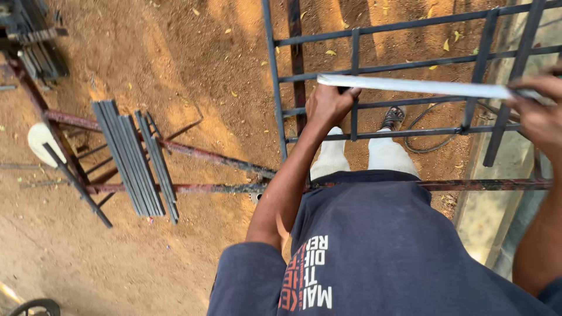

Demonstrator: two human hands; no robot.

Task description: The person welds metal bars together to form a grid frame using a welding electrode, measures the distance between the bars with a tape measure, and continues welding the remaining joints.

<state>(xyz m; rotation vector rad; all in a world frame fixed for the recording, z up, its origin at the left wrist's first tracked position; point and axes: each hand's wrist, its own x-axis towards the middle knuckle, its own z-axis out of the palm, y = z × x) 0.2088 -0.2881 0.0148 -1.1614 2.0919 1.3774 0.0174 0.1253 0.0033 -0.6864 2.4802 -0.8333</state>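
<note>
The left hand [329, 104] closes around one end of a flat metal bar [417, 86], and the right hand [541, 114] grips the other end. The bar lies across the upper part of a dark metal grille [374, 107], touching its vertical rods. To the left, a bundle of grey metal strips [132, 158] rests on rusty rails [205, 157] above the sandy ground [193, 64].
</note>
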